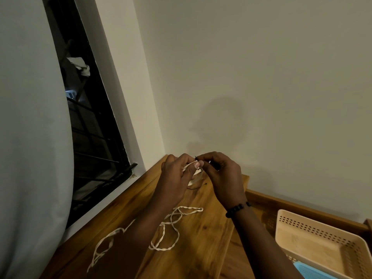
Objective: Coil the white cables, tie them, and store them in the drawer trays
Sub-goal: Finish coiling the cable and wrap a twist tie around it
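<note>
My left hand grips a small coil of white cable above the wooden top, its thumb pressed across the loops. My right hand pinches a thin dark tie at the coil's upper edge; a loose end of the tie trails down onto the wood. Two more white twisted cables lie loose on the wood: one under my forearms, the other near the left front. Part of the coil is hidden inside my left hand.
A wooden cabinet top runs into the wall corner. At the right is an open drawer with a beige perforated tray and a blue tray in front of it. A window with dark bars and a pale curtain stand at the left.
</note>
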